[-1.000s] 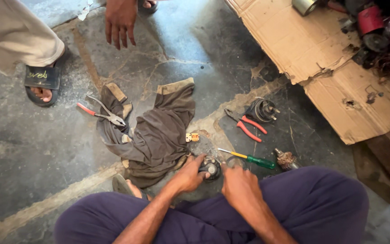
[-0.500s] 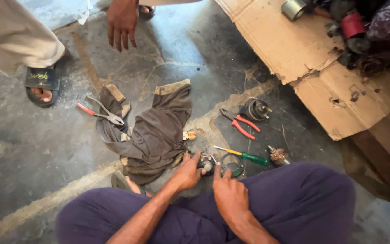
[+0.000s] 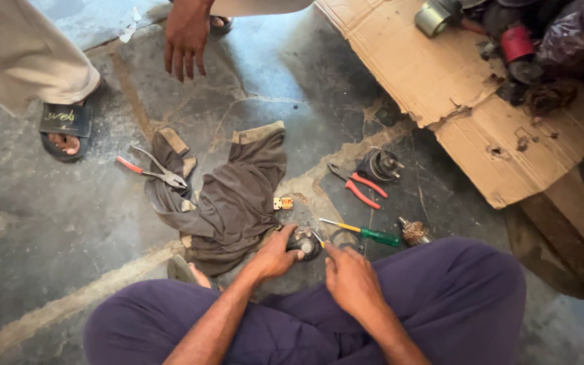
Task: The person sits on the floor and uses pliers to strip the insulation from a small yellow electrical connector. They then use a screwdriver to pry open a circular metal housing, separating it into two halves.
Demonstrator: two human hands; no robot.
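A: Where does the view sit?

B: There is only 1, worn on the person's head. It looks steeply down and forward over the crossed legs in purple trousers [image 3: 441, 304] to the stone floor [image 3: 49, 230].

A: How near?

B: Close. The left hand [image 3: 275, 253] and right hand [image 3: 353, 280] lie just below the grey cloth [image 3: 238, 196], which sits about mid-frame.

A: And further out?

B: Above the cloth, at the top edge, another person's hand [image 3: 185, 35] hangs in; left of the cloth a sandalled foot [image 3: 64, 132]; right of it, the cardboard sheet [image 3: 441, 81] runs to the corner.

A: Any shared ground?

B: None, with 1 view only.
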